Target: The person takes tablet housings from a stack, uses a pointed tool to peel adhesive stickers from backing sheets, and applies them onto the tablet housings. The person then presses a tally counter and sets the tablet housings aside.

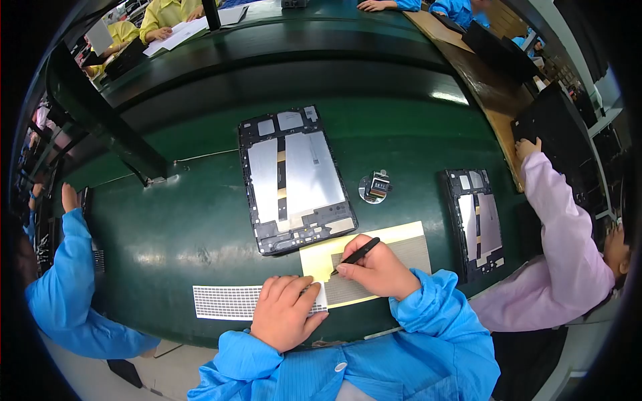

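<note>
My left hand (287,311) lies palm down on a white sheet (227,302) printed with rows of small dark labels, its fingers resting over the right end. In my right hand (381,271) is a slim black pen-like tool (361,250), pinched between thumb and fingers. Its tip points down at a yellow backing sheet (315,259) covered partly by fine grey strips. The white sheet overlaps the yellow one near my left fingertips. Just beyond the sheets lies an opened tablet housing (297,180) with silver panels, its lower edge close to the yellow sheet.
A small tally counter (379,184) stands on the green table (194,234). Farther right, a stack of tablet housings (475,224) sits near a person's pink sleeve (555,220). A green post (114,127) rises at left, near another person's blue sleeve (67,267). People sit across the table.
</note>
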Demonstrator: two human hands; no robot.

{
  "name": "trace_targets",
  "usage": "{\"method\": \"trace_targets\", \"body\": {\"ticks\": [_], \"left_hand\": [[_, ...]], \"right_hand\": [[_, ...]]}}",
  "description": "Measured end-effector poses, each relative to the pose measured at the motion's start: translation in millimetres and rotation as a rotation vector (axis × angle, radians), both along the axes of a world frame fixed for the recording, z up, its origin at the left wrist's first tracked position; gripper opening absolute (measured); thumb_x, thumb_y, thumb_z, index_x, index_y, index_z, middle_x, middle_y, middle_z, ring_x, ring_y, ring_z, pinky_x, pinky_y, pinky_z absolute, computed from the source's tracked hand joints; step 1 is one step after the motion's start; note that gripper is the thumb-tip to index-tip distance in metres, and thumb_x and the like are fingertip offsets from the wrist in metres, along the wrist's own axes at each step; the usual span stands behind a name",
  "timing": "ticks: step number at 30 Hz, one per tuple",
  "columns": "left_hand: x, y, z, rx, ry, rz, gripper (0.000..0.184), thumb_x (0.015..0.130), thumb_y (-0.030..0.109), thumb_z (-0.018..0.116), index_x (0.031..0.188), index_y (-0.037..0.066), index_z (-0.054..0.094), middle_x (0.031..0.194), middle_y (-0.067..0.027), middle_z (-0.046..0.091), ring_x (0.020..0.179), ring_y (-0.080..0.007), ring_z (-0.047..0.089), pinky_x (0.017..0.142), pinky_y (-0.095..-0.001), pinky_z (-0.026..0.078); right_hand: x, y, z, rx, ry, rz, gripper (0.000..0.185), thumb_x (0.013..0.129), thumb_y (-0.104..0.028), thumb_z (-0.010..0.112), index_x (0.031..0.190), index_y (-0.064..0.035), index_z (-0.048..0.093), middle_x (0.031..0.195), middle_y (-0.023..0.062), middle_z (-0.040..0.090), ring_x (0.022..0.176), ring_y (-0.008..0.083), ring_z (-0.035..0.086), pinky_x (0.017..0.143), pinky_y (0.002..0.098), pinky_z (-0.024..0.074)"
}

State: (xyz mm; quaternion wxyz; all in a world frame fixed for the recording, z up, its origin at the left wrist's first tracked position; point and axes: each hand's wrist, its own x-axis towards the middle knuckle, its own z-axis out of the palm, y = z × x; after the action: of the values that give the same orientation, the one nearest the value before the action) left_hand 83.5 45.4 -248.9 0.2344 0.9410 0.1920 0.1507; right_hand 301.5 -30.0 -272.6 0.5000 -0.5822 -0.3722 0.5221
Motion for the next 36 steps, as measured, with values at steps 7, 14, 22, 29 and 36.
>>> {"method": "trace_targets", "body": {"ticks": [7,14,22,29,36], "left_hand": [[-2,-2,0,0.01,-0.018,-0.004,0.051,0.069,0.026,0.078,0.111,0.003,0.061,0.115,-0.0128,0.059,0.103,-0.0326,0.054,0.093,-0.0456,0.041],[-10,7,16,-0.023,-0.139,0.051,0.045,0.071,0.015,0.076,0.11,0.0,0.06,0.114,-0.0159,0.059,0.108,-0.0371,0.054,0.095,-0.0474,0.042],[16,46,-13,0.173,-0.356,0.245,0.04,0.068,0.0,0.072,0.107,0.0,0.061,0.114,-0.0149,0.06,0.112,-0.0398,0.054,0.096,-0.0472,0.046],[16,47,-17,0.114,-0.424,0.251,0.038,0.067,-0.003,0.071,0.104,0.0,0.063,0.112,-0.0142,0.062,0.111,-0.0392,0.055,0.096,-0.0464,0.046],[16,47,-16,0.123,-0.428,0.249,0.039,0.067,-0.002,0.072,0.105,0.001,0.063,0.112,-0.0142,0.061,0.111,-0.039,0.054,0.096,-0.0467,0.046]], "right_hand": [[1,0,5,-0.002,0.179,-0.079,0.018,0.087,-0.001,0.067,0.097,-0.0018,0.052,0.088,0.0076,0.062,0.081,0.0141,0.064,0.07,0.0284,0.0548],[9,10,42,0.147,0.168,-0.07,0.019,0.088,0.001,0.065,0.098,-0.0014,0.05,0.087,0.0086,0.062,0.08,0.0164,0.067,0.072,0.0304,0.0592],[2,79,53,0.191,-0.039,0.101,0.017,0.086,-0.002,0.067,0.096,0.0007,0.053,0.081,0.007,0.063,0.076,0.0122,0.063,0.067,0.0262,0.0514],[4,81,49,0.158,-0.083,0.148,0.018,0.089,-0.002,0.066,0.097,0.0008,0.051,0.083,0.0086,0.062,0.076,0.0137,0.064,0.067,0.0262,0.054],[3,80,51,0.163,-0.15,0.167,0.017,0.088,-0.003,0.067,0.097,0.0004,0.053,0.084,0.0074,0.062,0.076,0.0118,0.062,0.066,0.0254,0.0522]]}}
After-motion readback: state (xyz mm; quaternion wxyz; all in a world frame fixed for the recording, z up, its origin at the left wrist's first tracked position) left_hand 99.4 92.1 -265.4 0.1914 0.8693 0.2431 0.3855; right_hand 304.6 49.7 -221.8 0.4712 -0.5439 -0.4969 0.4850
